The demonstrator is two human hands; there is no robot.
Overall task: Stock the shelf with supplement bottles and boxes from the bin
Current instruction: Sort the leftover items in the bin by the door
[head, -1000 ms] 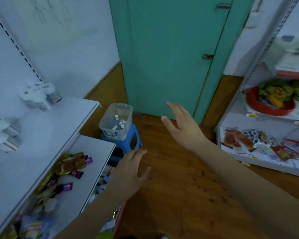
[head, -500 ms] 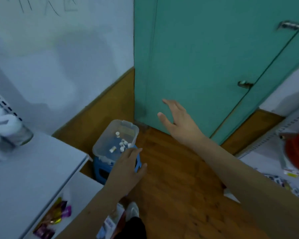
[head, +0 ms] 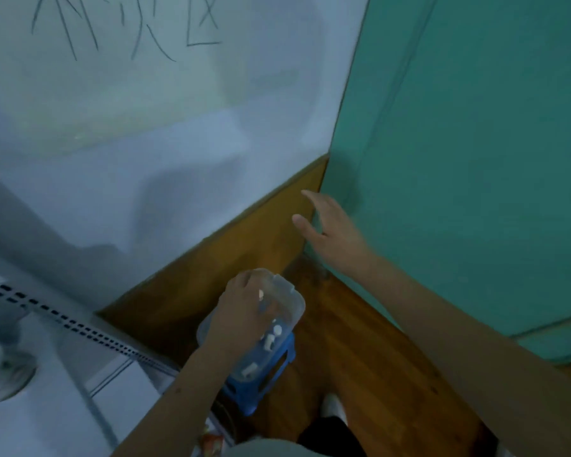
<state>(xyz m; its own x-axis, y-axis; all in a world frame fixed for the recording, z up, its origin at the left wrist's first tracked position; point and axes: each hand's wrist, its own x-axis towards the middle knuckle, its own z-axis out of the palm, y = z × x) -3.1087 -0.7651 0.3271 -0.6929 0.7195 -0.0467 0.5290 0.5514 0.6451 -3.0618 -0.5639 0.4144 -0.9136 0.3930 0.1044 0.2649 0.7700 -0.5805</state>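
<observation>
A clear plastic bin (head: pixel 294 297) sits on a small blue stool (head: pixel 272 369) in the corner by the wall. Several small white supplement bottles (head: pixel 271 339) lie in its bottom. My left hand (head: pixel 241 311) reaches down into the bin from the left, fingers inside it over the bottles; blur and the bin wall hide whether they hold one. My right hand (head: pixel 330 229) hovers higher up and to the right with fingers spread, holding nothing, close to the door edge. The white shelf (head: pixel 63 410) lies at lower left, with a blurred white bottle (head: pixel 4 371) on it.
A green door (head: pixel 475 159) fills the right side, and a white wall with a brown skirting band (head: pixel 244 252) runs behind the bin. The shelf's perforated rail (head: pixel 63 321) crosses at left. Wooden floor (head: pixel 376 357) spreads right of the stool; my white shoe (head: pixel 333 404) stands there.
The view has swung left and closer to the bin. My left hand has dropped from above the stool into the bin. My right hand stays raised and spread.
</observation>
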